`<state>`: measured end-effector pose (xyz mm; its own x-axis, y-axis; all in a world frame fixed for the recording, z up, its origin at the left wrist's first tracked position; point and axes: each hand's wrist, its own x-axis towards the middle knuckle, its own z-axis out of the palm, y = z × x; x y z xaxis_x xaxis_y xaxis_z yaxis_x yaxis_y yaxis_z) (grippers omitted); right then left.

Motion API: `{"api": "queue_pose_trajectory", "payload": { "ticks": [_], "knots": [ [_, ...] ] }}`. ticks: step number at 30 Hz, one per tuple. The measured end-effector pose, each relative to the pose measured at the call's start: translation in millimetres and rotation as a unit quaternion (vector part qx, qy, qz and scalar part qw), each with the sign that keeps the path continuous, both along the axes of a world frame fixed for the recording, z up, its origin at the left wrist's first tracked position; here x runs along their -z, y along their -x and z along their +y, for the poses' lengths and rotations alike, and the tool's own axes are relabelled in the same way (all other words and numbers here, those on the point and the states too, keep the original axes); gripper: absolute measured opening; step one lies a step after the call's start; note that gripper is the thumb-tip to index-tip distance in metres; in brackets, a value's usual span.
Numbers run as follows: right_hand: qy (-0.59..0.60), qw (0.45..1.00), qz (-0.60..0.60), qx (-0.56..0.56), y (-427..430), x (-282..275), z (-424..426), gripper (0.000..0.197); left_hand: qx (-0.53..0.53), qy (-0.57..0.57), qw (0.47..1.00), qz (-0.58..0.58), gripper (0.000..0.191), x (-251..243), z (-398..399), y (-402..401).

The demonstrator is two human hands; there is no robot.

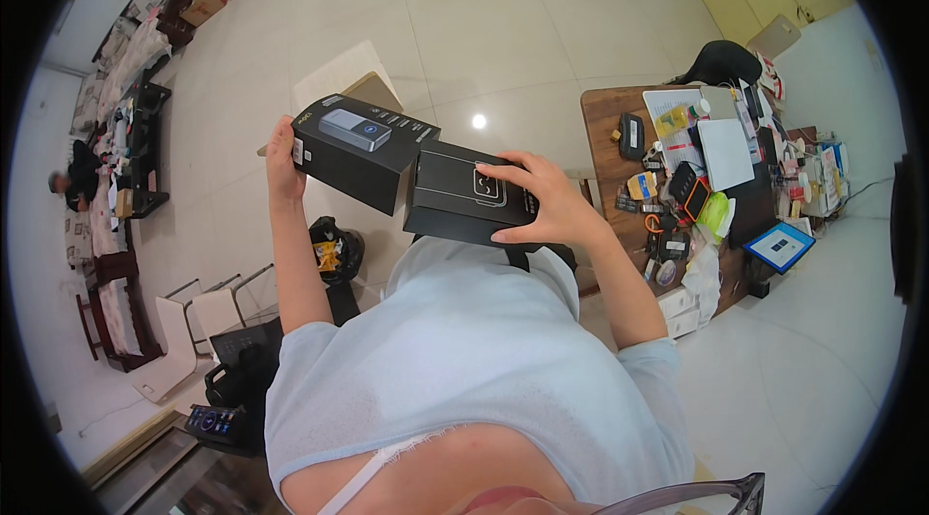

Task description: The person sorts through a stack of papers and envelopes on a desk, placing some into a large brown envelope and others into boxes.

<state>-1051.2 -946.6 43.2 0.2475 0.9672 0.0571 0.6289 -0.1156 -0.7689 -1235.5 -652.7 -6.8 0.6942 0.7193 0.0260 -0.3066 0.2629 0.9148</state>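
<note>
My left hand [285, 158] grips the left end of a black printed carton sleeve [348, 152], which shows a picture of a small grey device with a round dial. My right hand [546, 197] is closed around the right end of a black inner box [453, 188] with a line drawing on its top. Thumb and fingers lie on opposite long edges of that box. The two box parts meet near the middle, at an angle to each other, above my lap. Whether one end still sits inside the other cannot be told.
A wooden desk [606, 145] at the right holds papers, a bottle, a black case [631, 136] and a tablet [780, 246]. A black-bagged bin [341, 248] and light chairs [218, 304] stand at the left. Farther left, a person [81, 174] is near a dark table.
</note>
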Motion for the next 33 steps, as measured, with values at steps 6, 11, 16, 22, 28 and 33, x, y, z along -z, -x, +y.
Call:
{"api": "queue_pose_trajectory", "payload": {
  "ticks": [6,11,16,22,28,33],
  "knots": [
    [-0.008,0.998,-0.066,-0.008,4,1,2,0.068,0.015,-0.015,0.999,-0.026,0.020,-3,2,-5],
    [0.042,0.996,-0.065,-0.042,18,-5,2,0.078,0.006,-0.001,1.000,0.008,0.019,-2,0,-5],
    [0.067,0.993,-0.066,-0.066,22,-2,3,0.079,0.019,0.000,0.999,0.026,0.019,3,-2,0],
    [0.016,0.999,0.018,-0.042,25,-1,18,0.077,-0.002,0.011,0.998,0.069,0.017,5,-4,10],
    [0.015,0.999,0.010,-0.045,28,-2,15,0.072,-0.077,0.089,0.988,0.097,0.017,6,-16,14],
    [0.075,0.992,-0.003,-0.103,29,4,16,0.069,0.011,0.004,0.999,0.051,0.017,3,-11,22]
  ]
}}
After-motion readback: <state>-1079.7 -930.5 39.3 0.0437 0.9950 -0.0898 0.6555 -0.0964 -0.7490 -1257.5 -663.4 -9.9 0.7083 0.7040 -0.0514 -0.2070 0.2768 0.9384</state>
